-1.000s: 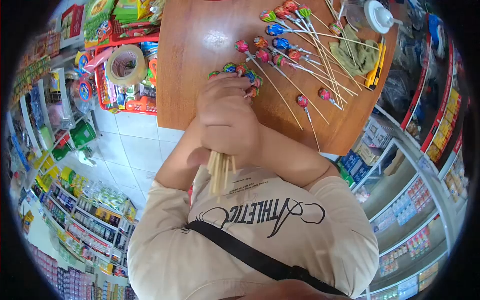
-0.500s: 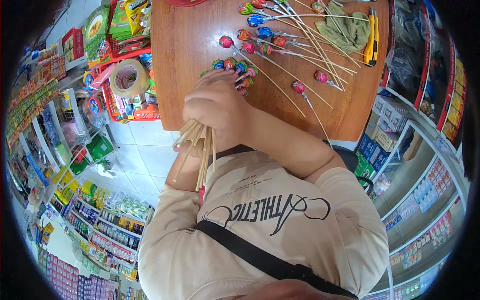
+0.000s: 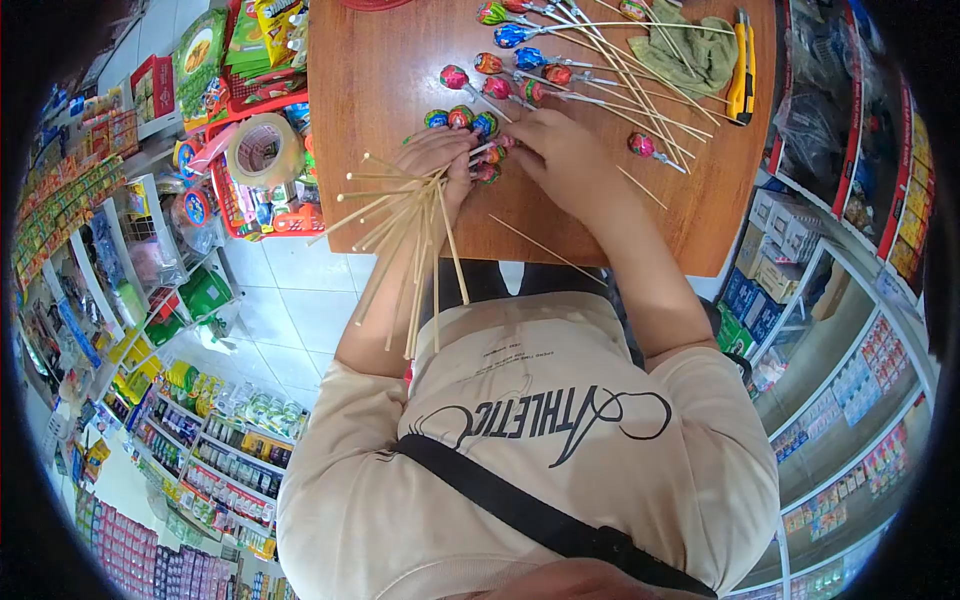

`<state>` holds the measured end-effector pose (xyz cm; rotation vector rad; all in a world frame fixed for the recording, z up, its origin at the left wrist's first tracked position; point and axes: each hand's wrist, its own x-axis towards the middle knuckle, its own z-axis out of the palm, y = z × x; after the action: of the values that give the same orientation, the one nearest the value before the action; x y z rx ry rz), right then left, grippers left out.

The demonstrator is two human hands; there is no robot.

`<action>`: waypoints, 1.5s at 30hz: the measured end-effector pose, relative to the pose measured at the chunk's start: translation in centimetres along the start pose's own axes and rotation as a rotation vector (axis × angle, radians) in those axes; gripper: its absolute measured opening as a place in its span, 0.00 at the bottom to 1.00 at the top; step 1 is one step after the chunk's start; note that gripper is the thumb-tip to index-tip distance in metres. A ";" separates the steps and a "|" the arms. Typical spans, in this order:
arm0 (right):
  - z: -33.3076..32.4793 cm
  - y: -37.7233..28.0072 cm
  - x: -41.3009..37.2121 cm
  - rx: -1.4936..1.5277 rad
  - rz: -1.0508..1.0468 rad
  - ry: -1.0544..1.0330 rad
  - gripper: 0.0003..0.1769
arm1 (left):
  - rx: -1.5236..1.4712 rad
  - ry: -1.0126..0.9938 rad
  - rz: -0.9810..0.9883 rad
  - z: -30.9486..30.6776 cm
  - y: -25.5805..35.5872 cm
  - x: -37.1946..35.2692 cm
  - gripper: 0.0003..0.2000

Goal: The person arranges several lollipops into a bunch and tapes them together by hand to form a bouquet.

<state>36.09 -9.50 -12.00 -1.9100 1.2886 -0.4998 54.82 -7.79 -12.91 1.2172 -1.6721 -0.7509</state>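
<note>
My left hand (image 3: 440, 165) is closed around a bunch of lollipops on long thin wooden sticks. The wrapped heads (image 3: 460, 118), blue, green and red, poke out beyond its fingers, and the sticks (image 3: 415, 235) fan out toward my body. My right hand (image 3: 550, 155) rests at the right side of the bunch, its fingers bent in against a pinkish-red lollipop head (image 3: 492, 155); its grip is partly hidden. More lollipops lie just beyond, among them a red one (image 3: 454, 77) and a blue one (image 3: 528, 58).
A yellow cutter knife (image 3: 741, 75) and a crumpled green cloth (image 3: 690, 55) lie at the table's far right. Left of the wooden table (image 3: 370, 70) stands a red basket (image 3: 222, 200) with a tape roll (image 3: 262, 150). One lollipop (image 3: 641, 145) lies right of my right hand. Stocked shelves surround.
My right hand has moved off the sticks to the right side of the lollipop heads. The sticks have spread into a fan. A pink lollipop on the table has gone from its place.
</note>
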 end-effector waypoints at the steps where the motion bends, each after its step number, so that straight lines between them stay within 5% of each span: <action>1: 0.6 0.0 -0.1 0.020 0.002 0.031 0.15 | -0.012 -0.018 0.019 0.0 -0.2 0.0 0.04; 5: 1.8 0.2 0.0 0.100 -0.058 0.189 0.15 | -0.011 -0.002 0.014 0.2 -0.1 0.0 0.03; 20: 2.0 0.9 1.1 0.098 -0.126 0.162 0.16 | -0.019 0.053 -0.085 0.9 -0.4 -0.7 0.05; 26: 1.5 0.9 2.2 -0.002 -0.107 -0.017 0.20 | -0.046 0.082 -0.116 1.1 -0.2 -0.7 0.08; 32: 2.4 1.7 1.1 0.036 -0.085 0.155 0.15 | -0.097 0.105 -0.156 1.4 -0.5 -0.9 0.06; 38: 1.4 0.6 -0.2 -0.164 0.070 0.106 0.12 | -0.087 0.045 -0.117 0.8 -0.5 -0.6 0.03; 45: -1.6 0.1 -3.7 -0.131 -0.032 0.298 0.12 | -0.067 0.019 -0.083 0.7 -1.5 -1.0 0.04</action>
<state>33.45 -6.75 -10.73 -2.0216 1.5142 -0.7553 54.86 -7.41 -14.83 1.2484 -1.5765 -0.8370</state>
